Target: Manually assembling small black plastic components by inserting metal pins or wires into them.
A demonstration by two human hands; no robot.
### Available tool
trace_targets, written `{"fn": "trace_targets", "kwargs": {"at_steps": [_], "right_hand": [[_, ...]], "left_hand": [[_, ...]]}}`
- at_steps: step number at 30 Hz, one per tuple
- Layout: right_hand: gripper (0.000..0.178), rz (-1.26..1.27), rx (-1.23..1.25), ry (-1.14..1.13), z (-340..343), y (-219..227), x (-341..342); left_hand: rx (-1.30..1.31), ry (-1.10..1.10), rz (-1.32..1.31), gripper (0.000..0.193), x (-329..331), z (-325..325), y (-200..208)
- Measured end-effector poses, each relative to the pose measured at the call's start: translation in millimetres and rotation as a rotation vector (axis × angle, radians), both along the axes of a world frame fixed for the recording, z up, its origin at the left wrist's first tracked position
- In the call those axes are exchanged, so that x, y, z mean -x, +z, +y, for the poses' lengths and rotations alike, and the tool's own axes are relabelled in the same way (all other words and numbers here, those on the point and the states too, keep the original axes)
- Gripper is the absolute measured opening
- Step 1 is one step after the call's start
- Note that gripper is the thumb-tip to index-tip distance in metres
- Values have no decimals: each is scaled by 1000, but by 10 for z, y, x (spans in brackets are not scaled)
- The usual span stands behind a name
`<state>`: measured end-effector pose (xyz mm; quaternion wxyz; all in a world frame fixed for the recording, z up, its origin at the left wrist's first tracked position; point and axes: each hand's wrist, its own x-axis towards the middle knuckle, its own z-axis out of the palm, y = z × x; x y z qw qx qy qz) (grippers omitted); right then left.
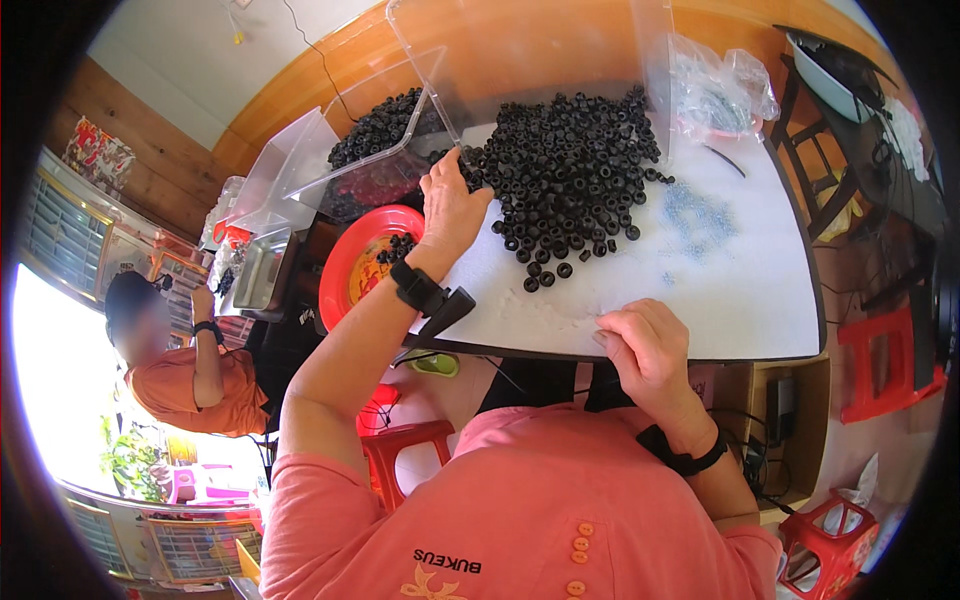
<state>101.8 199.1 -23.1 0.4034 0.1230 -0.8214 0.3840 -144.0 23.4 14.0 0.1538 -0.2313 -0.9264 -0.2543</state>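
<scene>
A heap of small black rings (570, 165) is spread over the white tabletop (750, 300), with loose ones scattered toward me. My left hand (455, 205) reaches to the heap's left edge, beside a clear plastic bin (410, 130); its fingers are stretched out and the thumb stands apart. Whether the fingertips touch any rings is hard to see. Close to the table's front edge, my right hand (648, 345) is closed, thumb and fingers pinched together. Anything between those fingertips is too small to make out. Left of my left wrist lies a red basin (340, 270) holding a few rings.
Tiny pale-blue bits (695, 220) lie right of the heap, near a clear plastic bag (715, 90). Another person (195, 375) in orange works at the left by a metal tray (265, 270). Red stools (405, 440) stand below the table and at the right.
</scene>
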Motion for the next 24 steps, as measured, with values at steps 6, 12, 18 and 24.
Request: {"fn": "trace_targets", "kwargs": {"at_steps": [6,12,18,24], "right_hand": [[20,-5,-9,9,-8,9,-3],[22,4,-3,6,14,-11,-8],[22,7,-4,2,5,-3,-6],[22,4,-10,5,15,7,-22]], "left_hand": [[84,-61,-85,74,-17,8,-254],[-49,-101,-91,62,-367,65,-68],[-395,71,-180,72,181,-232,38],[-416,0,-219,76,270,-325,-1]]}}
